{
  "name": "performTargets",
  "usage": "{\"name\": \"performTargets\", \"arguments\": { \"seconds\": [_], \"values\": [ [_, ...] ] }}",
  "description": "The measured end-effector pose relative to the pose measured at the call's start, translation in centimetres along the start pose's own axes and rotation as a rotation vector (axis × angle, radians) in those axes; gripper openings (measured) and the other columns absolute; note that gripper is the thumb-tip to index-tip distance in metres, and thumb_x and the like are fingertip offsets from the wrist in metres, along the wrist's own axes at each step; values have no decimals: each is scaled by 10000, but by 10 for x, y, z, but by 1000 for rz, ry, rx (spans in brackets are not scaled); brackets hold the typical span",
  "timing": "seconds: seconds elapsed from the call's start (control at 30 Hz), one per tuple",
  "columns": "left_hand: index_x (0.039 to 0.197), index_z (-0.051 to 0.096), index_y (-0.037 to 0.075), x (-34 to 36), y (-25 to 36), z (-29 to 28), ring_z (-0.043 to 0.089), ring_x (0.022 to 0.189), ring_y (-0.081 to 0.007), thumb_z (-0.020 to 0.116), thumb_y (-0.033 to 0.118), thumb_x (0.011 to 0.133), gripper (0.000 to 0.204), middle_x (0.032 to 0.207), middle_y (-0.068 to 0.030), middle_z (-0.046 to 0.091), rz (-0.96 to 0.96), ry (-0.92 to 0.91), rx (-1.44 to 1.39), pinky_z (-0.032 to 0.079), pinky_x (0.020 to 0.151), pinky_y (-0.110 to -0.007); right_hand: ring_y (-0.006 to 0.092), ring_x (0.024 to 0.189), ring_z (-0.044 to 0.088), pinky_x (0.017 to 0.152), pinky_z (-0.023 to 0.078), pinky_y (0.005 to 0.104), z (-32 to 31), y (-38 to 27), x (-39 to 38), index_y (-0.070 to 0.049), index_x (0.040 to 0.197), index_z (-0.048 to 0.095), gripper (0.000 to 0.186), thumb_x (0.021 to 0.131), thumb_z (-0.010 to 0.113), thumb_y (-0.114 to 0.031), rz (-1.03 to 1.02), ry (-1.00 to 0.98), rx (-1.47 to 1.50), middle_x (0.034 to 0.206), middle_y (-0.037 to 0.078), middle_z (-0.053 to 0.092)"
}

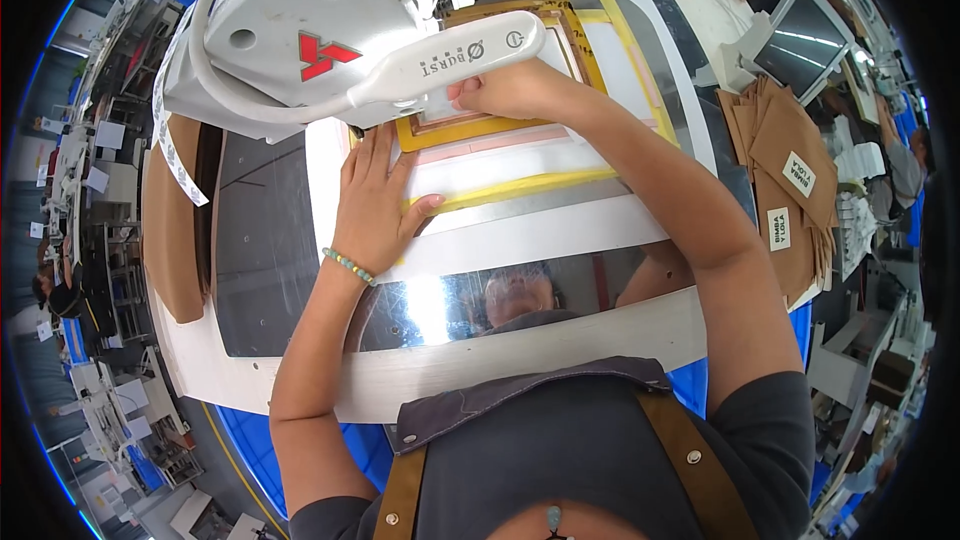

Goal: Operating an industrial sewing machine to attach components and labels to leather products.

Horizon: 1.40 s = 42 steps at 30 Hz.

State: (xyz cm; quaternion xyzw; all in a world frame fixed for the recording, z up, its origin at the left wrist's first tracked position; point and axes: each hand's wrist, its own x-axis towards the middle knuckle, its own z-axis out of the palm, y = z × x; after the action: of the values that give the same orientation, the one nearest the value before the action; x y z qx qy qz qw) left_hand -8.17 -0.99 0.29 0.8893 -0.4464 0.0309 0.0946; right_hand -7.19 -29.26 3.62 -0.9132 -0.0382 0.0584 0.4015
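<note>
My left hand (368, 202) lies flat with its fingers spread on a white template sheet (520, 168) edged with yellow tape, its fingertips beside the amber-yellow frame (480, 133). A beaded bracelet (349, 266) circles that wrist. My right hand (525, 90) reaches in over the frame, fingers curled together just below a white wand-shaped control arm (440, 58). The fingertips are partly hidden, so what they pinch, if anything, cannot be made out. Above my left hand looms the white head of an industrial sewing machine (270, 50), covering the frame's far left part.
A shiny metal plate (530, 290) spans the near side of the table. Brown panels (175, 230) hang along the left edge. On the right stand a monitor (805, 35) and a pile of brown pieces (790, 155) with white labels. A hose (205, 60) loops around the machine head.
</note>
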Motion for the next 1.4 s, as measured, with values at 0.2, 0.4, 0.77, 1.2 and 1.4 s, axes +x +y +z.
{"name": "performTargets", "arguments": {
  "seconds": [0.2, 0.4, 0.77, 1.2, 1.4],
  "values": [
    [1530, 513, -33, 2, 0, 0, 240, 1602, -455, 494, 587, 1054, 782, 1711, -273, 309, -1, -33, 26, 182, 1295, -544, 204, 869, 740, 819, 568, 346, 3, -4, 12, -87, 1001, 792, 170, 868, 732, -174, -15, -72, 3, 909, 64, 791],
    [1528, 540, -11, 3, -1, 3, 295, 1569, -464, 477, 665, 1045, 833, 1654, -301, 387, 8, 42, 0, 180, 1297, -536, 168, 872, 722, 816, 559, 333, -16, 4, 8, -82, 1053, 812, 231, 850, 780, -187, -116, 1, 158, 930, 60, 796],
    [1442, 602, -19, 1, -2, 3, 328, 1551, -461, 656, 503, 1002, 685, 1623, -295, 428, 25, 87, -54, 206, 1286, -548, 191, 786, 707, 715, 546, 350, -92, 38, -34, -71, 846, 784, 64, 802, 745, -97, -6, -135, -365, 808, 53, 756],
    [1449, 605, 7, 0, -3, 3, 293, 1584, -441, 637, 510, 1017, 663, 1629, -279, 436, 17, 98, -52, 187, 1302, -545, 151, 687, 677, 665, 503, 320, -91, 30, -44, -50, 832, 771, 38, 807, 743, -46, 32, -173, -408, 713, 51, 720],
    [1465, 591, 6, 0, -1, 2, 301, 1578, -442, 629, 508, 1020, 671, 1636, -277, 426, 23, 103, -28, 190, 1301, -542, 209, 831, 709, 749, 562, 374, -88, 29, -44, -86, 849, 781, 67, 808, 736, -58, 58, -182, -504, 848, 46, 753]
  ]
}}
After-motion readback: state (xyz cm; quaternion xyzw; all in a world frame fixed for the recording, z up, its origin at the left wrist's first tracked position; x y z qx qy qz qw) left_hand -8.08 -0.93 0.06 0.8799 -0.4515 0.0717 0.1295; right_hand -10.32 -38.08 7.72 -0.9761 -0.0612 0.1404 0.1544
